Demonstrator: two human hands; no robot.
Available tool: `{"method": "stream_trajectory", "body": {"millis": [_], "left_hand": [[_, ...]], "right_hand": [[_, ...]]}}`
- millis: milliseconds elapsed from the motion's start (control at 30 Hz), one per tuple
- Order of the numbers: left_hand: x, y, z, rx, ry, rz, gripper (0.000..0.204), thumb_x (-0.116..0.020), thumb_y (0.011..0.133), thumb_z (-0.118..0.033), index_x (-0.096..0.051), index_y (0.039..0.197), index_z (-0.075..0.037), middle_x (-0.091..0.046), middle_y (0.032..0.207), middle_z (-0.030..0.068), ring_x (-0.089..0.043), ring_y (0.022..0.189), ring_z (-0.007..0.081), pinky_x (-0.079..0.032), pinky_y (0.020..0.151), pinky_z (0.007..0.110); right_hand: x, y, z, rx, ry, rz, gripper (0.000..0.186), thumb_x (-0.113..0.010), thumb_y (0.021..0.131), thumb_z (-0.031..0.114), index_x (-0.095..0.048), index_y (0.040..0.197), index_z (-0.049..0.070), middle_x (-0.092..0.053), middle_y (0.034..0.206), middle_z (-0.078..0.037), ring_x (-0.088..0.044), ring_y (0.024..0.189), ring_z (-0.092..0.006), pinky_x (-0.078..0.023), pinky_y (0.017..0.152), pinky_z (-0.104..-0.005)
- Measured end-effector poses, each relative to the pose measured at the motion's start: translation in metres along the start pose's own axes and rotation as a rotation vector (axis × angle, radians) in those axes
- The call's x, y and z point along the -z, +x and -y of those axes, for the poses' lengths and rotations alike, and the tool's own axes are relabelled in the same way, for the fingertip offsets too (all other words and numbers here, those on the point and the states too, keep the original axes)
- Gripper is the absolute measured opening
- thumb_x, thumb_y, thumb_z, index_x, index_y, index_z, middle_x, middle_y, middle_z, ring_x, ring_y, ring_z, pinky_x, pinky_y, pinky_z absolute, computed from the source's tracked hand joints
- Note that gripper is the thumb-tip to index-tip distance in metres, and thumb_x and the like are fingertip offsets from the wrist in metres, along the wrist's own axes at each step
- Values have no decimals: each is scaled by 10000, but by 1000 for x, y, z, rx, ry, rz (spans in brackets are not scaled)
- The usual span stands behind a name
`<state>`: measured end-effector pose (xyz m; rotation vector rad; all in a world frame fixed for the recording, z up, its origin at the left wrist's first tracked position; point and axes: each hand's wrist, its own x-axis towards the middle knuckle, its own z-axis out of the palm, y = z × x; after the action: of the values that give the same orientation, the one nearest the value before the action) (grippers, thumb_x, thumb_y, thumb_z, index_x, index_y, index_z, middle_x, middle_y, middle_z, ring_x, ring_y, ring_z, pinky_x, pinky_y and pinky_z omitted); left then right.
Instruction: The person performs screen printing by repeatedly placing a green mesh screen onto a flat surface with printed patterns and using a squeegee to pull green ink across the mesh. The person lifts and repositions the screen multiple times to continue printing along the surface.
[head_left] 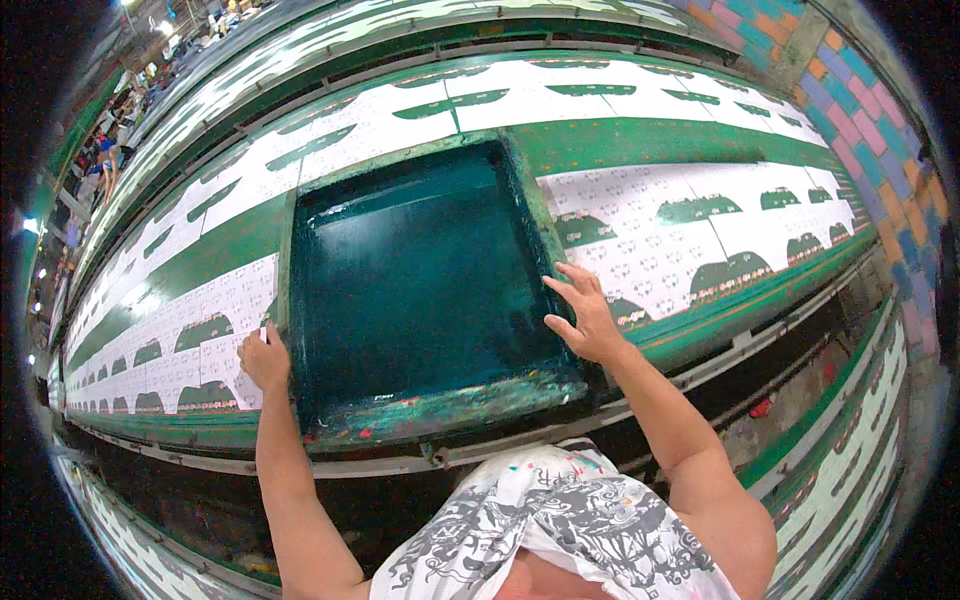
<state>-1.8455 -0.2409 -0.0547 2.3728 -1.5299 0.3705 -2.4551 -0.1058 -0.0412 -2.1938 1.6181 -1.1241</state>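
Observation:
A large screen-printing frame (548, 225) lies on the long green table in front of me, its mesh covered with dark teal ink (420, 270). Beside the frame's left rim is my left hand (265, 360), fingers bent and closed against that edge; part of the grip is hidden. My right hand (588, 315) is at the right rim, thumb and fingers spread apart, with the fingertips over the edge. Paint smears mark the near rim of the frame. White printed fabric pieces (640, 200) with dark green arched gaps lie on both sides of the frame.
The green table (690, 140) runs far to the left and right, with a rail along its near edge. More long tables with similar pieces stand beyond and behind me. A multicoloured brick-patterned surface (865, 130) borders the right side. Another person (107, 160) is far off at left.

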Motion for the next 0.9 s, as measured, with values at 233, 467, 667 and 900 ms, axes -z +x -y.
{"method": "stream_trajectory", "body": {"millis": [233, 467, 667, 900], "left_hand": [[-3, 4, -1, -62, 27, 22, 576, -570, 1111, -508, -805, 1120, 18, -779, 1143, 245, -696, 1120, 453, -551, 977, 540], [3, 6, -9, 93, -185, 190, 702, -537, 1112, -601, -756, 1010, 59, -760, 1067, 326, -715, 1019, 517, -535, 898, 591], [-11, 7, 13, 116, -283, 210, 741, -551, 1107, -627, -743, 976, 76, -740, 999, 337, -695, 988, 530, -516, 868, 582], [-34, 16, 21, 5, -466, 137, 755, -558, 1122, -598, -725, 910, 107, -715, 885, 316, -664, 841, 466, -477, 793, 552]], "right_hand": [[-24, -3, -55, -149, 382, -116, 669, -731, 1009, 280, -542, 1612, 59, -470, 1672, -216, -423, 1563, -397, -304, 1321, -501], [-39, -13, -73, -460, 878, -320, 552, -582, 1148, 267, -530, 1584, -67, -597, 1582, -178, -558, 1482, -309, -371, 1299, -441], [-33, -10, -72, -558, 1075, -401, 576, -593, 1158, 308, -534, 1558, -103, -601, 1584, -217, -589, 1462, -325, -441, 1256, -446], [-12, -3, -50, -648, 1070, -343, 631, -589, 1129, 424, -562, 1555, -40, -621, 1553, -161, -642, 1321, -290, -498, 1144, -435]]}}
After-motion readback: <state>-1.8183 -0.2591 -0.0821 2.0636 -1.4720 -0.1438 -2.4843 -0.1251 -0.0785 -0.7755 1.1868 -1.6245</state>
